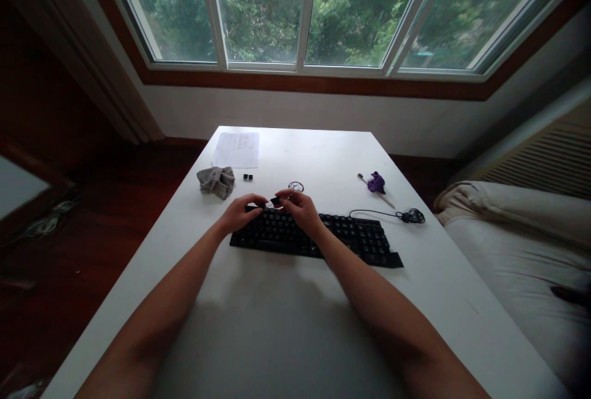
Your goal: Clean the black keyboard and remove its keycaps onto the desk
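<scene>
Both my hands are over the upper edge of a black keyboard (353,236), which lies on the white table. My right hand (300,207) pinches a small black piece that looks like a keycap (276,201). Close by on the left, the thumb and fingers of my left hand (240,213) are drawn together at the keyboard's top left; what is between them is too small to make out. Two black keycaps (248,177) sit apart on the table beyond my left hand. Just past my right fingertips lies a small ring-shaped item (296,186), partly hidden.
A crumpled grey cloth (217,182) lies at the left, below a printed sheet (236,150). At the right are a purple cloth (376,182), a thin brush (361,177) and the coiled cable (412,216). A covered sofa (498,245) stands beside the table (286,325).
</scene>
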The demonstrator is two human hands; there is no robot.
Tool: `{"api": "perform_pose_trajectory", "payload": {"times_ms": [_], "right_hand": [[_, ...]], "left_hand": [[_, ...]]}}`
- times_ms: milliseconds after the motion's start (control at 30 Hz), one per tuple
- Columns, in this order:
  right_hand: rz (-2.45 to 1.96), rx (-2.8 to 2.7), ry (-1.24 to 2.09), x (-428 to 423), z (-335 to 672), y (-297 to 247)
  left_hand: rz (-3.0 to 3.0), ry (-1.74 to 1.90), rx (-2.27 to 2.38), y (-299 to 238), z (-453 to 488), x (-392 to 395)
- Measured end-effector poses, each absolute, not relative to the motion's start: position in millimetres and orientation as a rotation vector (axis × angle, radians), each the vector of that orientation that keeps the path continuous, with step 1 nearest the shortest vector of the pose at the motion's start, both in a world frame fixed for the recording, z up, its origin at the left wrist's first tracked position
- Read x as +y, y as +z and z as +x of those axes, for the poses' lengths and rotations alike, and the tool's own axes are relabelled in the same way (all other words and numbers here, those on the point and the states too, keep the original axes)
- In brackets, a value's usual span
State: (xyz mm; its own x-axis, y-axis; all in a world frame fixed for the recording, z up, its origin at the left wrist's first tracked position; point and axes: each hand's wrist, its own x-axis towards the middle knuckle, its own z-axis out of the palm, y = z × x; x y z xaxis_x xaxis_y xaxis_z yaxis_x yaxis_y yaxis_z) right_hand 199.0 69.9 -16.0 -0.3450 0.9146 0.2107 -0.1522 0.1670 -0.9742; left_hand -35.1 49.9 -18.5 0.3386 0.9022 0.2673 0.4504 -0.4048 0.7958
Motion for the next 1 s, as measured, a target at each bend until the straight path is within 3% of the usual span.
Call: {"api": "perform_pose_trajectory", "payload": {"times_ms": [167,400,767,1000], "right_hand": [[-0.767,-1.495,1.344,64.8,201.5,-8.1],[-0.782,-1.843,1.03,49.3,202.0,8.1],[-0.791,-1.673,1.153,53.2,211.1,14.5],[-0.72,-1.573,1.29,54.4,229.3,30.1]], "left_hand": [[1.919,0.942,1.197,-16.5,-27.9,47.3],[1.953,0.907,1.188,-18.6,-23.4,47.5],[1.918,0.959,1.138,-12.5,-26.5,49.9],[1.749,1.177,1.391,-28.5,-44.6,79.5]]}}
